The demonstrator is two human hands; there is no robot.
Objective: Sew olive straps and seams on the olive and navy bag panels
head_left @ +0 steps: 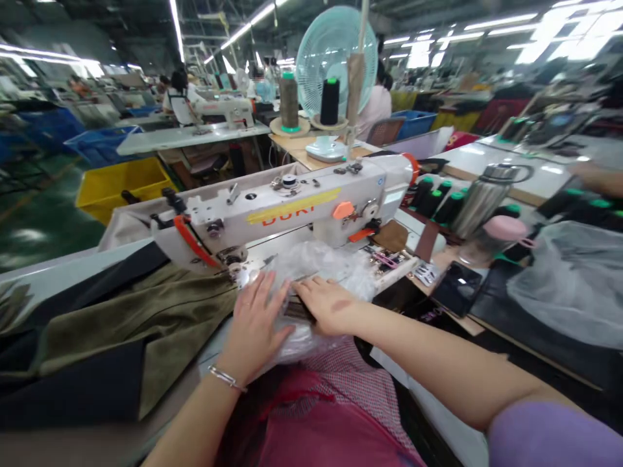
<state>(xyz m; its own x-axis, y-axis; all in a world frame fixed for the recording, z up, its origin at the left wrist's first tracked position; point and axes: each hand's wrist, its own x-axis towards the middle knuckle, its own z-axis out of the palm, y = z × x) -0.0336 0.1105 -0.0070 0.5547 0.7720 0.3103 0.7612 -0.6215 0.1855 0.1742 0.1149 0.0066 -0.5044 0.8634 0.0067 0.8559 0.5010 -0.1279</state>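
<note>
My left hand, with a silver bracelet at the wrist, lies with fingers stretched and thumb apart on a clear plastic bag in front of the sewing machine. Beside it, my right hand is closed over the edge of a small stack of dark brown fabric pieces among the plastic; its thumb is mostly hidden. The needle area is just beyond my left fingertips. Olive and black cloth spreads over the table to the left.
Thread cones and a fan stand behind the machine. At right are a steel flask, a pink-lidded cup, a phone and another plastic bag. A yellow bin is at left; people work beyond.
</note>
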